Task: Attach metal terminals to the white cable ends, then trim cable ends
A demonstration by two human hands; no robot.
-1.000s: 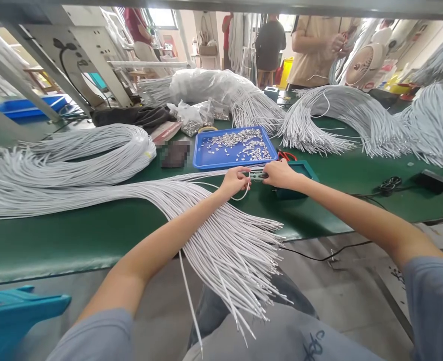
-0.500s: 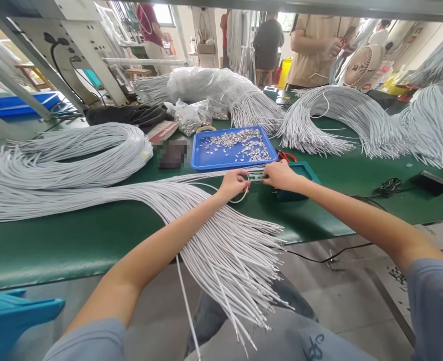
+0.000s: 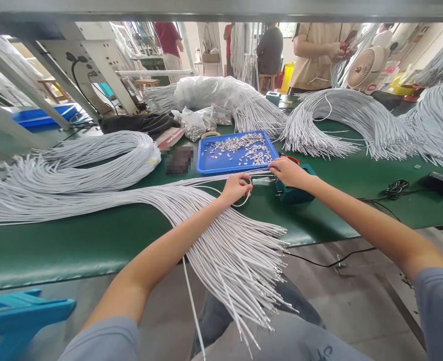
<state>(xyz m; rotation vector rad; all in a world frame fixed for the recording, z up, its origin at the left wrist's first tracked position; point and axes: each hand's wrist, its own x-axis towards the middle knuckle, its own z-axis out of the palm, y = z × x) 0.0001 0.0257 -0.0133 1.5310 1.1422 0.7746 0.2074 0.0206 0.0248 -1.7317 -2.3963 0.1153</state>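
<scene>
My left hand [image 3: 237, 187] is closed in a pinch on a white cable [image 3: 245, 201], whose loose part loops below the fingers. My right hand [image 3: 291, 172] reaches over a small dark green box [image 3: 298, 194], its fingers bent together at the tray's near corner; what they hold, if anything, is hidden. Between the hands, a pale shaft-like piece [image 3: 262, 181] sticks out at the box's left side. A large bundle of white cables [image 3: 221, 230] lies under my left forearm, its cut ends fanning over the table edge. Just behind the hands is a blue tray [image 3: 215, 163] of small metal pieces.
Coiled cable bundles lie at left [image 3: 119, 155], behind in plastic [image 3: 209, 93], and at right [image 3: 352, 110]. A black adapter [image 3: 441, 183] with a cord sits at right. Red-handled pliers [image 3: 293, 159] lie behind the box. A co-worker [image 3: 315, 55] stands beyond the table near a fan [image 3: 367, 67].
My right hand has lifted slightly away from the pale piece toward the tray's corner, showing more of it and the box. My left hand keeps its pinch. The whole view has shifted a little.
</scene>
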